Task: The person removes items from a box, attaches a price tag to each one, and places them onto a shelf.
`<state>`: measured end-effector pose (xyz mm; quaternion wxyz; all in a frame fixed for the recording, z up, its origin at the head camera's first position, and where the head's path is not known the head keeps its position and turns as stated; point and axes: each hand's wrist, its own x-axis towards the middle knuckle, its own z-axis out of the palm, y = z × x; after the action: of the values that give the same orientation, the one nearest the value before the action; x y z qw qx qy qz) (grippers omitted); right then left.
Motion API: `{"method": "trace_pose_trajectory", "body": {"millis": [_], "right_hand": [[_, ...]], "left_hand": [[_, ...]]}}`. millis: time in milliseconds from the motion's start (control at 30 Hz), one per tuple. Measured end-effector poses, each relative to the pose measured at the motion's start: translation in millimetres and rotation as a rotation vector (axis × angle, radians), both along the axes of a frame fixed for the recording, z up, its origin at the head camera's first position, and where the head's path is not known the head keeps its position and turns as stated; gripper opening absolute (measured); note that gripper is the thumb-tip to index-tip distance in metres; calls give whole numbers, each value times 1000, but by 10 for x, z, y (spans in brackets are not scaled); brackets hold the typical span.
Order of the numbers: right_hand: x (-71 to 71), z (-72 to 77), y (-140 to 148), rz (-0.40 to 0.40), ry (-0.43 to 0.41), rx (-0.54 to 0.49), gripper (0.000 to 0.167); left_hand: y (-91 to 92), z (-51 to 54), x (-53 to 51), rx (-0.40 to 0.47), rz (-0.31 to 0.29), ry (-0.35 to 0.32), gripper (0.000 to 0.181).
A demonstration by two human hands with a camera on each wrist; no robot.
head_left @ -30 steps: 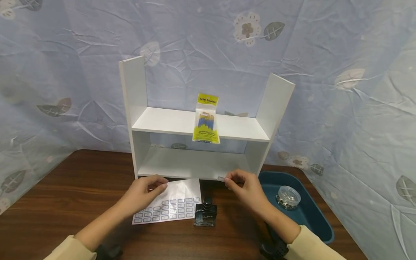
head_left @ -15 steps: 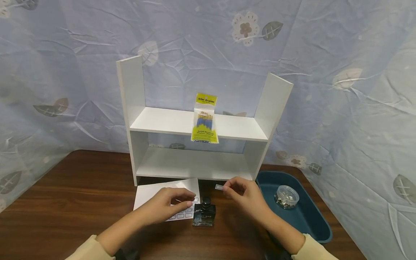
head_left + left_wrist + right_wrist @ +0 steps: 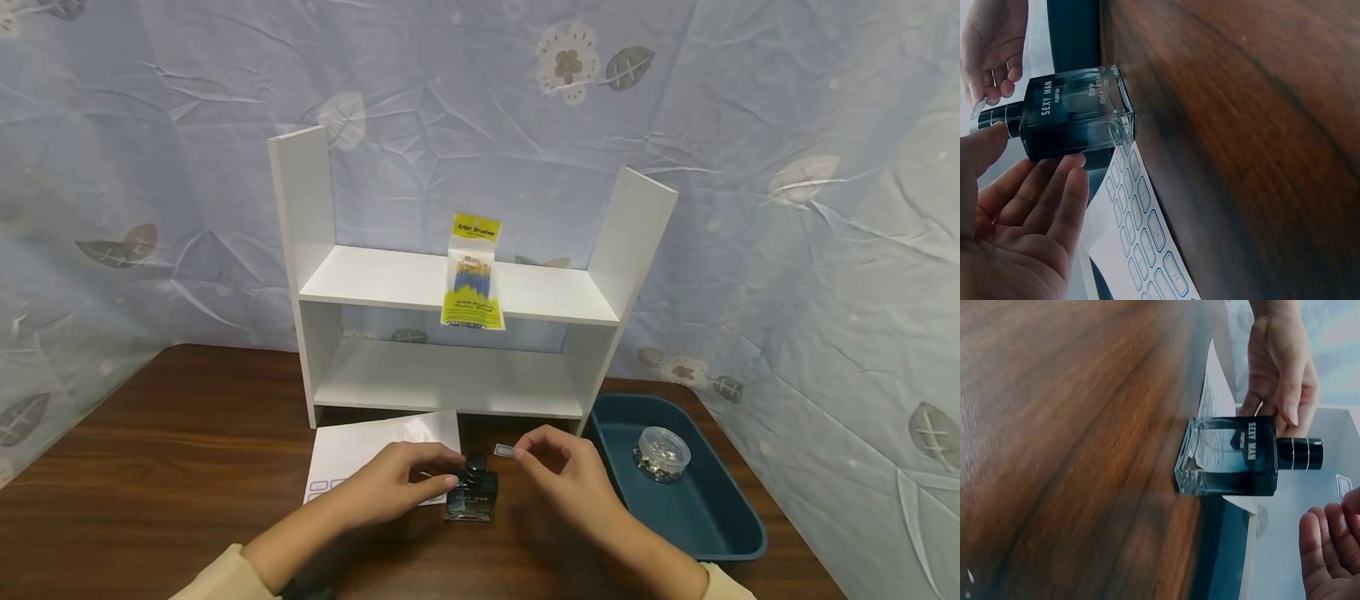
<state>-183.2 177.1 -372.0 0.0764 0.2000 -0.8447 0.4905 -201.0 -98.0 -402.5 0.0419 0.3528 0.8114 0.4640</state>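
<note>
A dark glass perfume bottle (image 3: 471, 502) with a black cap stands upright on the table. My left hand (image 3: 393, 483) is at its left side, thumb and fingers apart and loosely bent; whether the fingertips touch the glass, I cannot tell. Right of the bottle, my right hand (image 3: 573, 483) pinches a small blue-bordered label sticker (image 3: 503, 451) between thumb and forefinger. Partly hidden under the left hand lies a white sheet of label stickers (image 3: 352, 446). In the left wrist view, rows of outlined labels (image 3: 1157, 231) show on it, and the bottle (image 3: 1066, 115) bears white lettering.
Behind the hands stands a white two-tier shelf (image 3: 390, 279). A yellow pack of artist brushes (image 3: 474, 283) hangs over its upper board's edge. At the right, a blue tray (image 3: 697, 517) holds a round clear tub (image 3: 664, 451) of small metal pieces. A patterned cloth backs the table.
My left hand has moved right, from above the label sheet to the bottle's side. My right hand, still pinching the sticker, has come slightly lower and nearer.
</note>
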Motion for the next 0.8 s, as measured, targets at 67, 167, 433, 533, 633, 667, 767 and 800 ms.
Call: {"method": "trace_pose_trajectory", "body": {"millis": [67,167,433,533,633,667,767,800], "right_hand": [[31,-7,-14,12,-14,-4,5],[75,-31,-30,44,-35,-5,6],[180,-115,-70,150,-21,-11,10],[205,-121,-96,162,-28,-4,10],[228,-140,-126,171,-60,12,11],[237,-151,-135,172,-77,21,11],[257,-194,-158,167,-128,50,13],[261,-208,-164,164,-143,60,13]], "left_hand": [[12,2,-2,18,0,-23,37],[32,1,-14,50,3,-51,36],[48,-31,-26,59,3,-79,33],[52,-23,-15,52,5,-89,32],[59,-16,-9,40,12,-100,31],[63,-11,-7,39,12,-99,31],[76,-2,-3,36,9,-95,31],[80,1,-2,33,11,-93,30]]}}
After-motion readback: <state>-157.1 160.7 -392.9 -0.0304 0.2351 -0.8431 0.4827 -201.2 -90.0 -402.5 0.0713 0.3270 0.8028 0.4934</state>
